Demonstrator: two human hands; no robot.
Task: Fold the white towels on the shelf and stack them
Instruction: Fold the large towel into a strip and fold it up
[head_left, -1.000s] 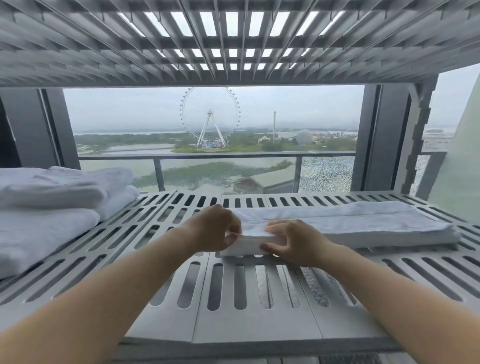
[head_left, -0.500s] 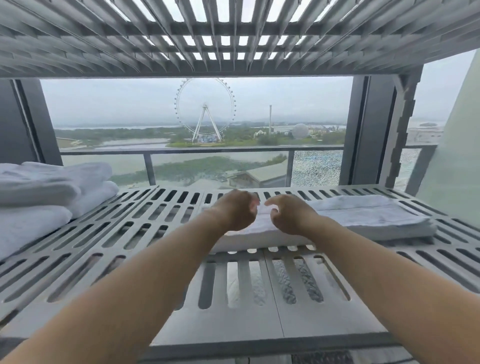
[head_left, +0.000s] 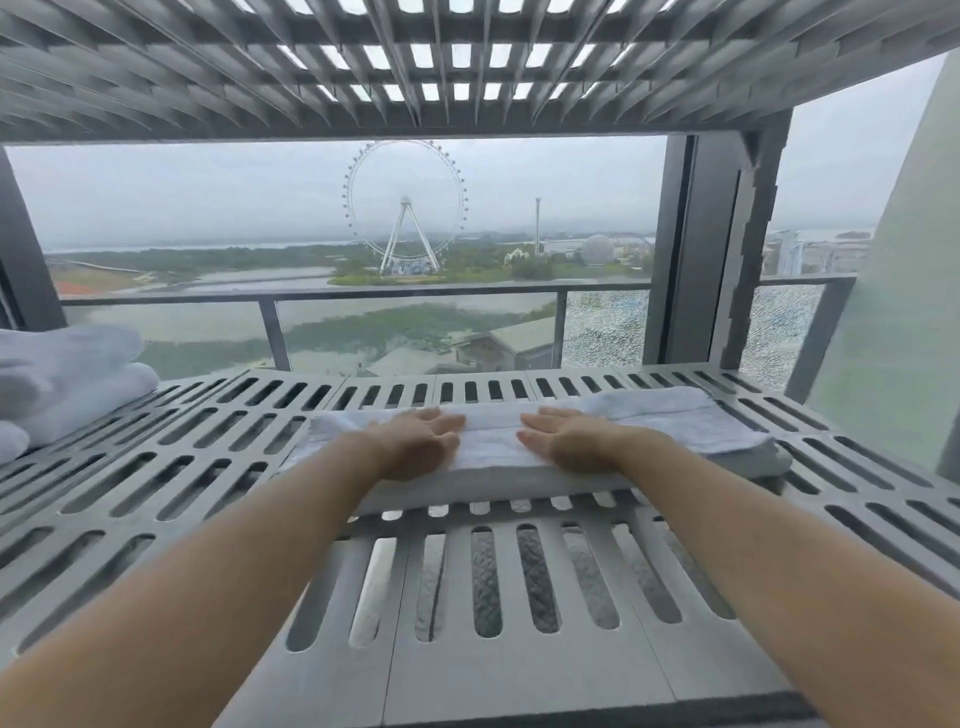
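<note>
A white towel (head_left: 691, 431) lies folded into a long flat strip across the middle of the grey slotted shelf (head_left: 197, 462). My left hand (head_left: 415, 441) rests flat, palm down, on the towel's left part. My right hand (head_left: 571, 441) lies flat on it a little to the right, fingers pointing toward the left hand. Neither hand grips anything. At the far left of the shelf sits a stack of folded white towels (head_left: 67, 374), partly cut off by the frame edge.
Another slotted shelf (head_left: 467, 67) hangs close above. Grey uprights (head_left: 696, 249) stand at the back right, with a window and balcony railing behind. Bare shelf surface lies between the stack and the towel, and in front of it.
My hands let go of the towel's near edge after carrying it over, and now lie spread flat on top of the towel. The view tilted slightly.
</note>
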